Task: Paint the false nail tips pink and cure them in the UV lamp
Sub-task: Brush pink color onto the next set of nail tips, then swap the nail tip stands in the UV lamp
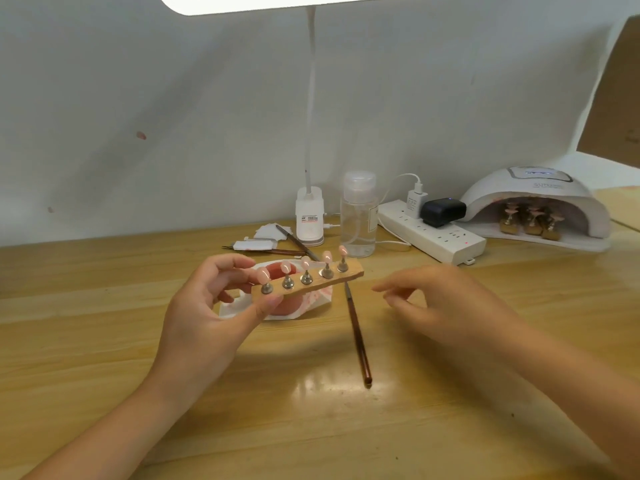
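Wooden and pale, the surface fills the lower half of the frame. At centre the left hand holds up a small wooden strip, its fingers pinching the strip's left end between thumb below and fingertips above. Five pink false nail tips stand on it in a row on little metal pegs. Right of centre the right hand hovers loosely spread, gripping nothing, near the strip's right end but apart from it.

Directly behind the strip, partly hidden by it, lies a white pink-stained palette dish. A thin brown brush lies on the surface between the hands, slanting toward the bottom. Further back stand a white clip lamp base, a clear plastic pump bottle, and a white power strip with a black adapter. At right middle sits the white domed UV lamp, with more holders of pink tips inside its opening.
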A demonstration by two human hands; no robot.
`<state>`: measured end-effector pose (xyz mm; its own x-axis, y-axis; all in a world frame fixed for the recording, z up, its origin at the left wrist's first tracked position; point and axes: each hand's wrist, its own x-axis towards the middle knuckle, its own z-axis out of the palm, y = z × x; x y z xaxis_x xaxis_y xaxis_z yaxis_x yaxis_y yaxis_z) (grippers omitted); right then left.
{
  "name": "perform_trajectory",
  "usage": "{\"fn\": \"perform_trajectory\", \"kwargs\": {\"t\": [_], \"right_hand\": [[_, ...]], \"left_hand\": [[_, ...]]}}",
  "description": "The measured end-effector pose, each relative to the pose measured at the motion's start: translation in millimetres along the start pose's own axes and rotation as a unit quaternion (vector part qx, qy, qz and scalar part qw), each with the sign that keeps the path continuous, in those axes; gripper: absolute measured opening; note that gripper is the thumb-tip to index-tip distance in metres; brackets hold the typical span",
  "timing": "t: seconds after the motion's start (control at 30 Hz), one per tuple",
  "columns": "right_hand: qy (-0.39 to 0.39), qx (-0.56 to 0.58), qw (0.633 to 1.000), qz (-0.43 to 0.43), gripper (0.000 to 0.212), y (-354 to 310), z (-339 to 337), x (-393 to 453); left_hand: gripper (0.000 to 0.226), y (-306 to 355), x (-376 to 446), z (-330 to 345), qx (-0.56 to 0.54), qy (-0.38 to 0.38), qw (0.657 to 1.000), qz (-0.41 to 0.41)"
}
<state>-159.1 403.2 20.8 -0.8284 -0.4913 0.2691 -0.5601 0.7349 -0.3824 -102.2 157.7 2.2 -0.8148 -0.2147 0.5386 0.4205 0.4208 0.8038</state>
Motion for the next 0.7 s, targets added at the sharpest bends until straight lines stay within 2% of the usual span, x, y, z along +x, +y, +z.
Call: {"fn": "perform_trajectory", "kwargs": {"t": [0.07, 0.17, 0.23, 0.37, 0.43, 0.53, 0.6, 0.7], "right_hand": [[-0.079, 0.19, 0.977, 0.062, 0.018, 4.7, -13.7, 1.4], [-0.139, 0.403, 0.894, 0.14, 0.023, 9.5, -26.4, 0.0], [-0.127, 0.494, 0.843, 0.174, 0.03, 14.5, -31.6, -1.1], [-0.053, 0.624, 0.747, 0.224, 0.023, 33.1, -48.3, -0.3], [-0.024, 0.631, 0.737, 0.242, 0.022, 46.8, -55.7, -0.5], [0.022, 0.614, 0.741, 0.269, 0.018, 68.2, -65.4, -3.9], [0.058, 0.601, 0.743, 0.288, 0.015, 83.8, -72.9, -8.2], [0.092, 0.582, 0.744, 0.315, 0.013, 105.8, -81.5, -16.2]], "left_hand": [[0.049, 8.0, 3.9, 8.3, -0.01, -0.01, 1.0, 0.005], [0.046, 25.7, 9.5, 28.0, -0.019, -0.042, 0.999, 0.016], [0.043, 36.0, 14.3, 42.3, -0.02, -0.051, 0.998, 0.016], [0.043, 48.6, 23.7, 77.7, -0.002, -0.067, 0.998, 0.009], [0.039, 52.8, 24.5, 97.8, -0.013, -0.098, 0.995, 0.004], [0.039, 57.7, 26.1, 124.7, -0.035, -0.167, 0.985, -0.015], [0.04, 60.5, 29.8, 139.8, -0.066, -0.219, 0.971, -0.066], [0.027, 65.0, 37.5, 161.1, -0.139, -0.277, 0.934, -0.178]]}}
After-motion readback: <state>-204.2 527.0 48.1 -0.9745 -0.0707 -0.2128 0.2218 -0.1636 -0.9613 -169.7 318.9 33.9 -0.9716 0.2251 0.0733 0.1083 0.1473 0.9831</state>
